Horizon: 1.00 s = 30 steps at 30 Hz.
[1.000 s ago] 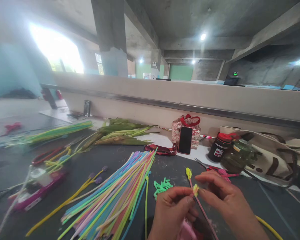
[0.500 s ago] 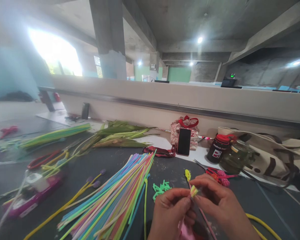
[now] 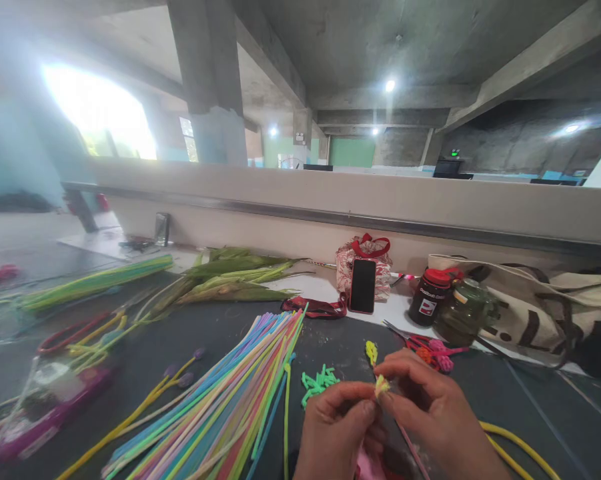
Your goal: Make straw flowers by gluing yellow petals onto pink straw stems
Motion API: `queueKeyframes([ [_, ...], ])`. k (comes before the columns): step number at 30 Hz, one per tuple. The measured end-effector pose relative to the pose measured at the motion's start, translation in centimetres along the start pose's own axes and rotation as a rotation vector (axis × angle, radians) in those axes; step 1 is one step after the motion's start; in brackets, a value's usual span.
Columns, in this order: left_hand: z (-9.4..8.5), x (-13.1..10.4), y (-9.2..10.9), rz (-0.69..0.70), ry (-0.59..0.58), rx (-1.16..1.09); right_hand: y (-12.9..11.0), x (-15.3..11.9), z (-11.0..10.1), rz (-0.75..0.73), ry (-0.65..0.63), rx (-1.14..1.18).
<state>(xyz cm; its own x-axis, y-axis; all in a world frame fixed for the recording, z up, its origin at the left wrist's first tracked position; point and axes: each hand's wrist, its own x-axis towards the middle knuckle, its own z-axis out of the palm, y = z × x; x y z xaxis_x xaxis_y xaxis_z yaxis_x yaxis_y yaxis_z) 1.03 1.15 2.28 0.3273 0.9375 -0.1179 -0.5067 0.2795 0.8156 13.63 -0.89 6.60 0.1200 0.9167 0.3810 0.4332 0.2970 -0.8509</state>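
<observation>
Meeting over the dark table [image 3: 335,337] were 2 hands. The left hand [image 3: 330,430] had thumb and forefinger clamped on 1 small yellow piece [image 3: 381,385]; the right hand [image 3: 443,417] touched it by thumb, but whether its forefinger pressed too, I could not tell. The piece could slip or unfold, if the left pinch loosened. Counting by size, there were 1 bundle of coloured stems [image 3: 220,400], 1 black bottle [image 3: 425,313], 1 phone [image 3: 363,287] and 1 looped yellow tip [image 3: 371,352].
</observation>
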Motion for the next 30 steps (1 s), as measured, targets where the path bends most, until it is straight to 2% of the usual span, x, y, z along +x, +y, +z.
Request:
queueKeyframes([
  [9,-0.5,0.4,-1.0,0.018,0.008,0.015,-0.3,-0.5,-0.1,-0.097,-0.01,-0.176],
  [13,-0.6,0.2,-0.9,0.087,0.025,0.045,-0.1,-0.5,0.2,-0.128,0.038,-0.148],
  [20,0.2,-0.4,-0.1,0.247,0.081,0.13,0.3,-0.5,0.3,-0.151,0.033,-0.162],
  [25,0.0,-0.5,0.1,0.377,0.073,0.255,0.5,-0.5,0.4,-0.157,0.012,-0.204],
  [27,0.0,-0.5,0.1,0.378,0.071,0.25,0.4,-0.5,0.4,-0.168,0.004,-0.219],
  [30,-0.1,-0.4,0.2,0.28,0.047,0.171,0.2,-0.5,0.4,-0.18,-0.005,-0.246],
])
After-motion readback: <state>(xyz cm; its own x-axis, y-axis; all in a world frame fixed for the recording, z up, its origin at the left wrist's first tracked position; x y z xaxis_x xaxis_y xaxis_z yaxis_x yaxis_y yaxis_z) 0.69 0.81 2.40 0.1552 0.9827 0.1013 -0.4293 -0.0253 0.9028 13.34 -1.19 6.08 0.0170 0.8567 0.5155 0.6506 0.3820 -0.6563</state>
